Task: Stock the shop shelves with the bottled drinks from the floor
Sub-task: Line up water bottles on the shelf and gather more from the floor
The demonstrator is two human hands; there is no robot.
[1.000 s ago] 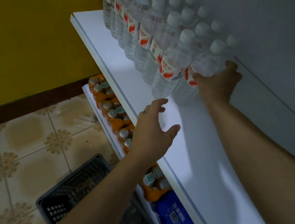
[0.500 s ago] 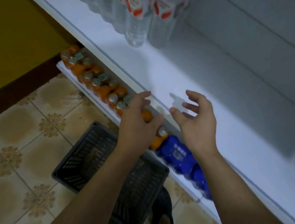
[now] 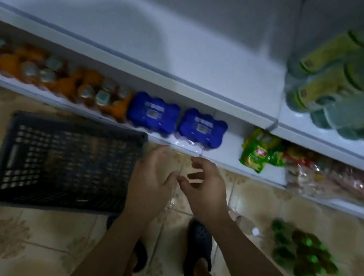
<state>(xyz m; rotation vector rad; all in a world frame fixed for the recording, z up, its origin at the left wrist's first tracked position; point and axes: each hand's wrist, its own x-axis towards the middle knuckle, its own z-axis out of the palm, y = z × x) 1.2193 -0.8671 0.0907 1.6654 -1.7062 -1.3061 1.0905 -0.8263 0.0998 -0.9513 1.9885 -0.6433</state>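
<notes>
While the left hand (image 3: 153, 186) and right hand (image 3: 204, 182) hang over the floor (image 3: 37, 246), fingers (image 3: 200, 162) loosely spread and holding nothing, the green-capped bottles (image 3: 303, 247) lie on the floor near the bottom shelf's (image 3: 231, 149) front edge. Fetching looks to be the step in hand. Next, I'd judge, comes a stoop rightward to grip them.

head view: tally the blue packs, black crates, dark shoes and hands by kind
blue packs: 2
black crate: 1
dark shoes: 2
hands: 2, left hand and right hand
total: 7
</notes>
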